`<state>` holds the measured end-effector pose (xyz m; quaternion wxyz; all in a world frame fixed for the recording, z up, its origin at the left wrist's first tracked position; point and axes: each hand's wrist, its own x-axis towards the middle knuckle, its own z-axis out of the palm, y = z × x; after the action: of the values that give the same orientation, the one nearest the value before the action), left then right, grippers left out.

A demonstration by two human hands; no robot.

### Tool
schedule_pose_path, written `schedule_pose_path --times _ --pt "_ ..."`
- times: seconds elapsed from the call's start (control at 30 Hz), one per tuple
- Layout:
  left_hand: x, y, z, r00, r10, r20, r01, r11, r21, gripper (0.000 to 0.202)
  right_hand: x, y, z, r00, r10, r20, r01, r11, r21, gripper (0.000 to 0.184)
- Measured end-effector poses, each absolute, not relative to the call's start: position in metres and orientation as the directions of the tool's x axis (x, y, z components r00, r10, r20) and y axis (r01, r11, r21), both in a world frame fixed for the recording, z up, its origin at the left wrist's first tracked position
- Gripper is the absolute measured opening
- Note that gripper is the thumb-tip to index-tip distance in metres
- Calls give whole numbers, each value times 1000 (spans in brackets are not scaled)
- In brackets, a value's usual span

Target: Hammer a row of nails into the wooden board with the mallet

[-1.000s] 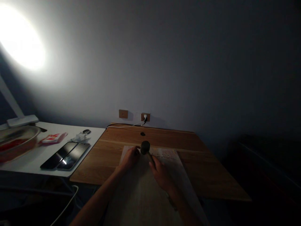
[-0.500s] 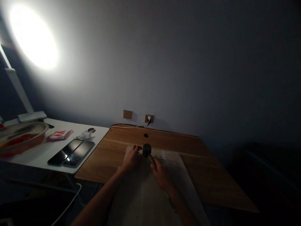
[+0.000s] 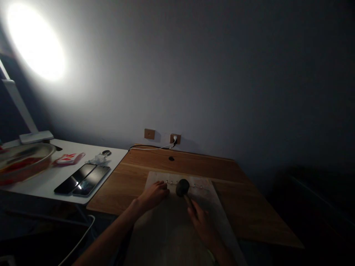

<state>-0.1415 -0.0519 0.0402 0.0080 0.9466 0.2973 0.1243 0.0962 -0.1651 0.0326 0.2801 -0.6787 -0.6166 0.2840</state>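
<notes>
A pale wooden board (image 3: 166, 229) lies on a brown wooden desk (image 3: 130, 184), with a row of small nails (image 3: 173, 183) standing near its far edge. My right hand (image 3: 203, 223) is closed round the handle of a dark-headed mallet (image 3: 182, 187), whose head hovers just behind the nail row. My left hand (image 3: 155, 194) rests on the board to the left of the mallet head, fingers curled close to the nails; what they pinch, if anything, is too dark to tell.
A white table (image 3: 44, 184) on the left carries two dark phones (image 3: 83, 180), a red and white packet (image 3: 68, 158), a shallow dish (image 3: 22, 162) and a lamp base (image 3: 36, 136). Wall sockets (image 3: 174, 139) with a white cable sit behind the desk. The right side is dark.
The mallet head has moved right and towards me, away from my left fingers, uncovering the nail row. My right hand drew back with it. The camera shifted slightly.
</notes>
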Motion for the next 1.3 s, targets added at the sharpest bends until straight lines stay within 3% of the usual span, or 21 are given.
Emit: schedule_pose_path --times 0.27,0.47,0.6,0.87,1.3 --pt "-166 -57 50 712 665 224 661 -743 107 8 94 -174 23 118 986 -116 704 -165 -691 59" --pt "-160 -25 38 387 861 330 652 -508 563 31 94 -173 24 115 990 -87 693 -143 -706 58" --pt "-157 -10 28 284 914 290 570 -405 715 23 95 -174 23 130 983 -126 689 -181 -702 61" --pt "-158 -13 20 286 913 292 664 -408 626 24 97 -173 19 116 988 -105 685 -156 -712 62" --pt "-161 -11 6 305 898 318 536 -438 722 21 96 -173 25 89 990 -106 666 -138 -733 63"
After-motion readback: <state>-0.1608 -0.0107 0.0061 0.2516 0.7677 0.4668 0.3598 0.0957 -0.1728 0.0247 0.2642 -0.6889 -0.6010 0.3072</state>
